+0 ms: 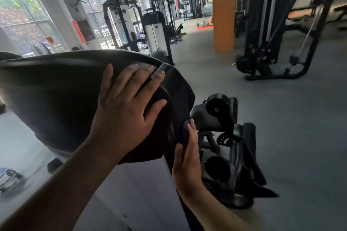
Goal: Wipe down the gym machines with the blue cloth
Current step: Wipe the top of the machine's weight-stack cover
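Pressing blue cloth (pixel 185 131) against the right edge of the black pad (pixel 56 99) with right hand (pixel 187 161), fingers straight and together. Steadying with left hand (pixel 127 108) spread flat on top. Soft, light, likely to bunch; best kept flat under the fingers.

Left hand (pixel 124 114) lies flat on the black pad (pixel 56 90), fingers straight and spread, forearm extended. Right hand (pixel 187 161) at the pad's right edge, fingers straight and together, pointing upward.
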